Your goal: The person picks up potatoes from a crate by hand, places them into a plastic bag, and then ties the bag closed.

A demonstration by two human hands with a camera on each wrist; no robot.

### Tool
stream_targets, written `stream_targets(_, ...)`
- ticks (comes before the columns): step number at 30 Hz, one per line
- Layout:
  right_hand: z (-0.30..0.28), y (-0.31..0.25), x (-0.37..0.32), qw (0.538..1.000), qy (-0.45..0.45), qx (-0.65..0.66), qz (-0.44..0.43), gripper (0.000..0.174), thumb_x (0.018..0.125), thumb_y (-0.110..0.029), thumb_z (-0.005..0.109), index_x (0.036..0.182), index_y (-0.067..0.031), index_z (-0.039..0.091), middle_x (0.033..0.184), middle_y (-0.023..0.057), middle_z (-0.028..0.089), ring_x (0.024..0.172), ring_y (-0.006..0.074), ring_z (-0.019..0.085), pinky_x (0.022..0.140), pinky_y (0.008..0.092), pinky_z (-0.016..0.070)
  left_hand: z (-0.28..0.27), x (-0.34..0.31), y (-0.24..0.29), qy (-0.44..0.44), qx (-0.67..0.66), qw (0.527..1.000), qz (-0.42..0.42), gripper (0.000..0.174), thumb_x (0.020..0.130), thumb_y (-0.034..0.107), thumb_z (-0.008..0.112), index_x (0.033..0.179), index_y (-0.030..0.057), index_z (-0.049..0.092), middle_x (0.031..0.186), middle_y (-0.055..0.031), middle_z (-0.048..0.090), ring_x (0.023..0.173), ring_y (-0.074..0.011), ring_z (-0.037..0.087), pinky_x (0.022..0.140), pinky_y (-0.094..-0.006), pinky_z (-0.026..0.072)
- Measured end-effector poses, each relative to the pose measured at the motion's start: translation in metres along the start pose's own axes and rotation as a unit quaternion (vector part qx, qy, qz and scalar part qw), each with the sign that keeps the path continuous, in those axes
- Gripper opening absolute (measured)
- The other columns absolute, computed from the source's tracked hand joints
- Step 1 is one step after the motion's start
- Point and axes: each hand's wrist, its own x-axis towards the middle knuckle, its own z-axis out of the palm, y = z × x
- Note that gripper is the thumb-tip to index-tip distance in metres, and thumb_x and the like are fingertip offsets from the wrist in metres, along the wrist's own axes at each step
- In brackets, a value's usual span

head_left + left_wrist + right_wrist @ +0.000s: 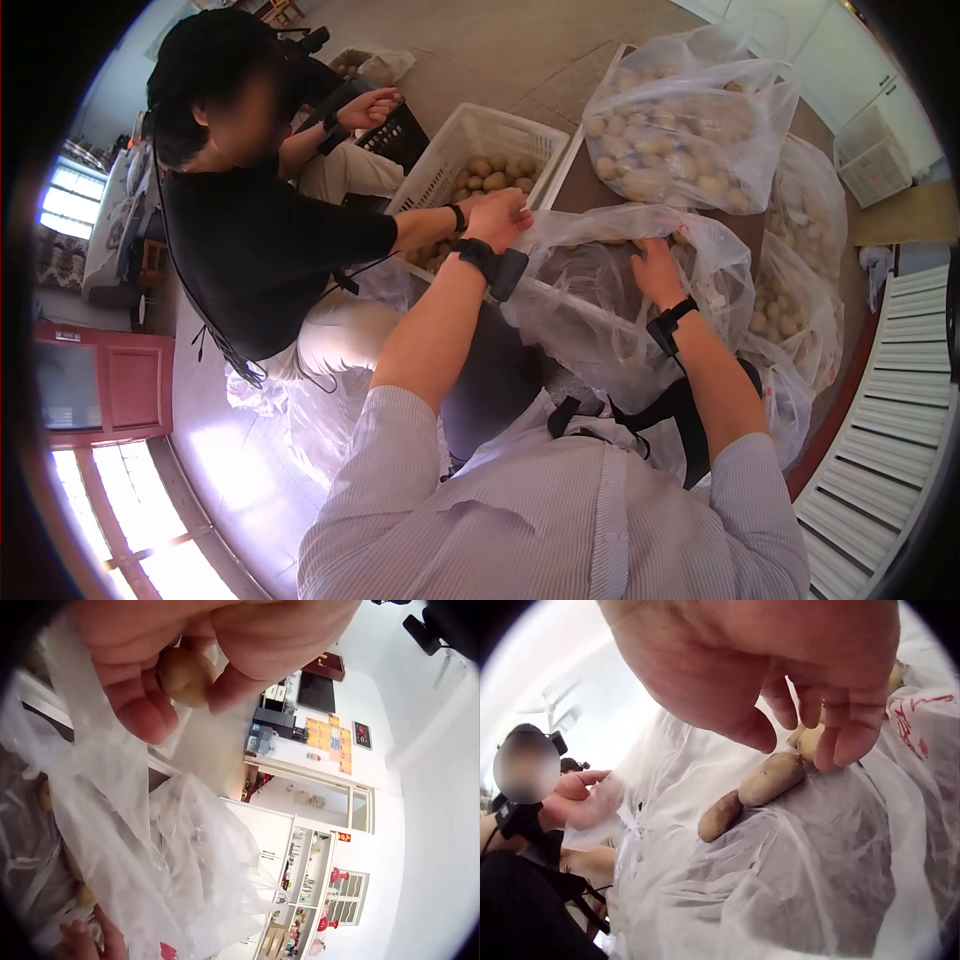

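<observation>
- The left hand (pixel 497 218) is at the near-left rim of the open bag (pixel 600 320). Its thumb and fingers are curled and pinch a small potato (pixel 186 675).
- In the left wrist view, the clear plastic of the open bag hangs directly below the left hand and touches the thumb.
- The open bag lies on the counter (pixel 580 185), in front of the person and between both forearms. Its mouth faces the person.
- The right hand (pixel 655 272) is inside the mouth of the open bag, on its far-right side.
- The fingers of the right hand are bent downward. The fingertips are just beside a pale potato (pixel 808 741) that the hand partly hides. It cannot be told whether they grip it.
- Two long potatoes (pixel 772 778) lie end to end on the bag's plastic, just left of the right hand's fingertips.
- A white crate (pixel 440 170) with potatoes in it stands to the far left of the open bag, next to the left hand.
- A filled bag (pixel 680 120) of potatoes lies on the far side of the counter. More bags (pixel 810 200) of potatoes are stacked to the right.
- A second person (pixel 260 240), dressed in black, sits on the left. One of that person's forearms reaches to the white crate, near the left hand.
</observation>
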Motion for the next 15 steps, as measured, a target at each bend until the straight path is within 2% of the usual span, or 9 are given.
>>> stream_targets(1,0.001,0.001,0.003,1.0,-0.001,0.001,0.0,0.043,0.085,-0.016,0.063,0.124,-0.0011,0.056,0.128,0.024,0.055,0.118,0.0428,0.053,0.097,0.0478,0.047,0.003,-0.002,0.0,0.001,0.0,1.0,0.0,0.021,0.089,0.015,0.067,0.106,0.0106,0.055,0.097,-0.0056,0.056,0.086,-0.0244,0.056,0.077,-0.0393,0.0523)
stream_targets(3,0.001,0.003,0.006,1.0,-0.014,-0.003,-0.007,0.046,0.085,-0.016,0.063,0.127,-0.0012,0.052,0.131,0.0248,0.053,0.119,0.0444,0.052,0.099,0.0496,0.0456,0.006,-0.003,-0.003,0.034,-0.015,0.999,0.016,0.007,0.093,0.015,0.065,0.091,0.0099,0.06,0.084,-0.004,0.062,0.074,-0.02,0.06,0.07,-0.0363,0.0526)
stream_targets(7,0.003,0.005,0.018,0.999,-0.017,-0.015,-0.028,0.046,0.086,-0.016,0.061,0.128,-0.0016,0.052,0.132,0.0261,0.053,0.119,0.0452,0.052,0.1,0.0506,0.045,-0.006,0.011,-0.007,0.038,-0.042,0.998,0.014,0.007,0.092,0.014,0.065,0.093,0.008,0.062,0.086,-0.0054,0.063,0.074,-0.0204,0.06,0.07,-0.0357,0.0526)
stream_targets(9,0.005,0.008,0.026,0.995,-0.086,-0.041,0.025,0.045,0.087,-0.017,0.057,0.13,-0.0033,0.052,0.135,0.0275,0.05,0.116,0.0465,0.054,0.099,0.0512,0.0459,-0.022,0.027,-0.012,0.043,-0.045,0.998,0.012,0.017,0.089,0.016,0.067,0.102,0.0087,0.059,0.098,-0.0077,0.062,0.085,-0.0278,0.061,0.074,-0.043,0.0534)
stream_targets(10,0.004,0.007,0.028,0.995,-0.086,-0.041,0.026,0.045,0.087,-0.017,0.057,0.13,-0.0033,0.052,0.135,0.0275,0.05,0.116,0.0465,0.054,0.099,0.0512,0.0459,-0.047,0.051,-0.024,0.043,-0.045,0.998,0.011,0.017,0.089,0.016,0.067,0.102,0.0087,0.059,0.098,-0.0077,0.062,0.085,-0.0278,0.061,0.074,-0.043,0.0534)
stream_targets(11,0.002,0.002,0.03,0.992,-0.109,-0.053,0.047,0.046,0.087,-0.017,0.056,0.13,-0.0044,0.051,0.136,0.0272,0.049,0.114,0.0471,0.055,0.098,0.0521,0.0462,-0.081,0.084,-0.04,0.006,0.259,0.946,0.195,0.016,0.088,0.016,0.067,0.1,0.0069,0.061,0.096,-0.0079,0.065,0.085,-0.0273,0.064,0.074,-0.0433,0.0537)
stream_targets(12,0.001,-0.002,0.029,0.987,-0.132,-0.064,0.069,0.046,0.087,-0.018,0.055,0.131,-0.0054,0.051,0.138,0.0269,0.048,0.111,0.0478,0.057,0.098,0.053,0.0465,-0.088,0.087,-0.042,-0.026,0.406,0.873,0.269,0.016,0.088,0.015,0.067,0.1,0.0061,0.063,0.095,-0.008,0.067,0.085,-0.027,0.066,0.074,-0.0435,0.0539)
stream_targets(13,0.001,-0.006,0.027,0.986,-0.133,-0.065,0.071,0.046,0.087,-0.018,0.055,0.131,-0.0054,0.051,0.138,0.0269,0.048,0.111,0.0478,0.057,0.098,0.053,0.0465,-0.094,0.089,-0.044,-0.035,0.527,0.772,0.353,0.015,0.087,0.015,0.068,0.099,0.0052,0.064,0.094,-0.0081,0.068,0.085,-0.0268,0.067,0.073,-0.0436,0.0541)
stream_targets(15,0.001,-0.013,0.023,0.978,-0.138,-0.124,0.093,0.043,0.087,-0.015,0.054,0.129,-0.0062,0.052,0.136,0.025,0.049,0.107,0.0472,0.06,0.094,0.0532,0.0485,-0.101,0.093,-0.046,0.007,0.512,0.787,0.345,0.014,0.086,0.014,0.068,0.096,0.0039,0.066,0.089,-0.0073,0.07,0.085,-0.0238,0.07,0.074,-0.0412,0.055)
